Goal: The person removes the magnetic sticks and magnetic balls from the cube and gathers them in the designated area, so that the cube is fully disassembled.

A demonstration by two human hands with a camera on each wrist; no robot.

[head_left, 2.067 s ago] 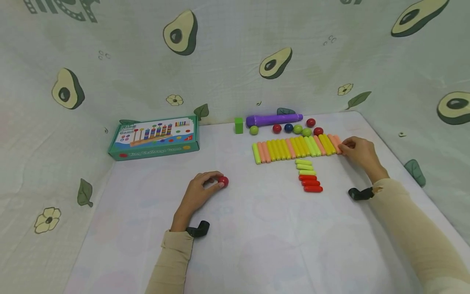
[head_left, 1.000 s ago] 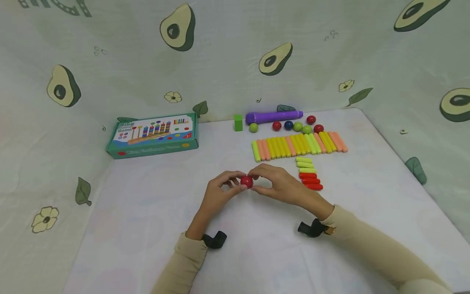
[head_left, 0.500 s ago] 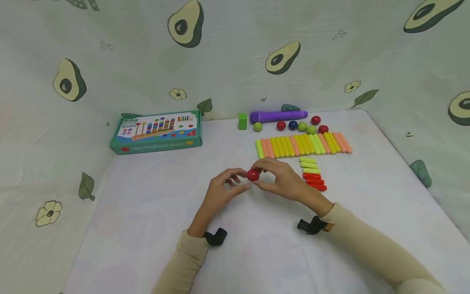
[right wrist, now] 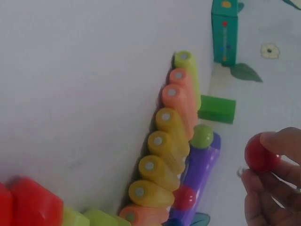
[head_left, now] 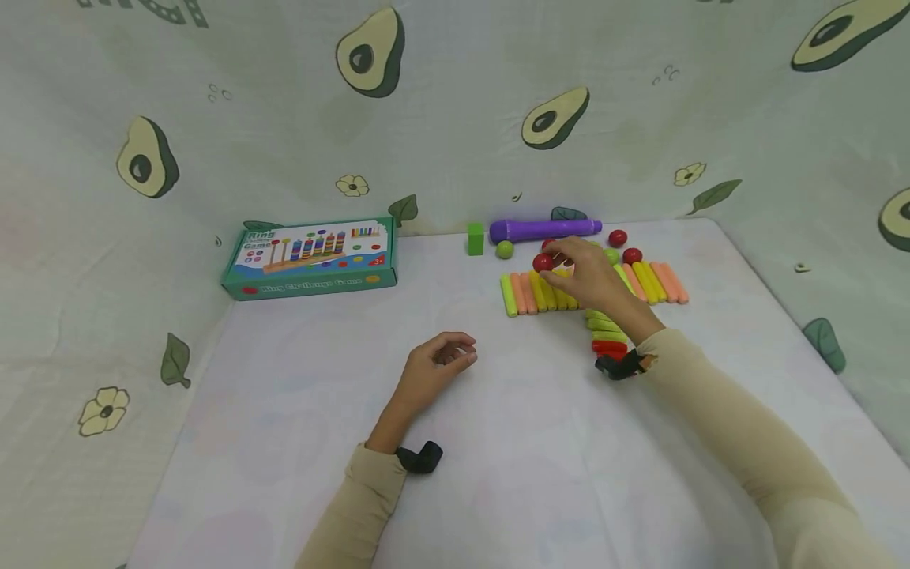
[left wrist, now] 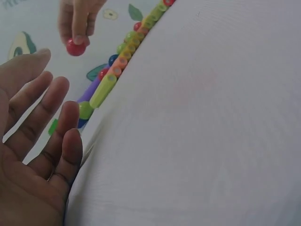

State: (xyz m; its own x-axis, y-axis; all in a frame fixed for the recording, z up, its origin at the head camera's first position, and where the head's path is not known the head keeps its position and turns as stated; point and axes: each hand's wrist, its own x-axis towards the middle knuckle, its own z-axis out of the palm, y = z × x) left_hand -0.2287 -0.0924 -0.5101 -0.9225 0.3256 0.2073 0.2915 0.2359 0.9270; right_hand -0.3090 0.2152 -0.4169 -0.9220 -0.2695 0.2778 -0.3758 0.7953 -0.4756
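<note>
My right hand (head_left: 588,273) pinches a red ball (head_left: 543,262) between thumb and fingertips, held over the row of coloured sticks (head_left: 522,294). In the right wrist view the same red ball (right wrist: 261,153) shows at the fingertips, at the right edge. My left hand (head_left: 430,371) is by itself over the white table, fingers loosely bent, with nothing in it. The left wrist view shows its fingers (left wrist: 35,122) spread apart. Behind the row lie a green ball (head_left: 505,250) and more red balls, such as one at the back (head_left: 618,238); my right hand covers some of the balls.
A purple tube-like stick (head_left: 543,230) lies along the back edge beside a green block (head_left: 475,239). The green Ring Challenge Game box (head_left: 309,259) stands at the back left. Short red sticks (head_left: 609,348) and light green ones lie under my right wrist. A printed cloth hangs behind.
My right hand came from the right end of the row, took the red ball from my left hand, and carried it back over the sticks. The left hand let go and stayed near the middle.
</note>
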